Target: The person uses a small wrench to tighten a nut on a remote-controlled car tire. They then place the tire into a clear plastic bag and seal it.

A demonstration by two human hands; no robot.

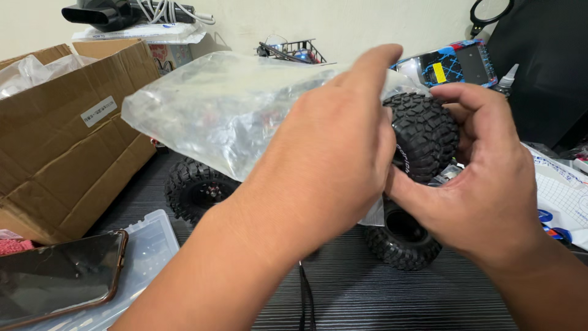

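Black knobby rubber tyre (422, 138) sits pinched in the right hand (490, 190); the left hand (331, 165) grips a clear plastic bag (220, 110) beside it.

I read this as a home hobby workspace. Evidence: a dark striped desk (380, 294) crowded with a model truck (202, 187) on knobby tyres, an open cardboard box (67, 147), a clear plastic parts case (150, 245), a phone (58, 276), and a glue bottle (507, 78) against a plain wall.
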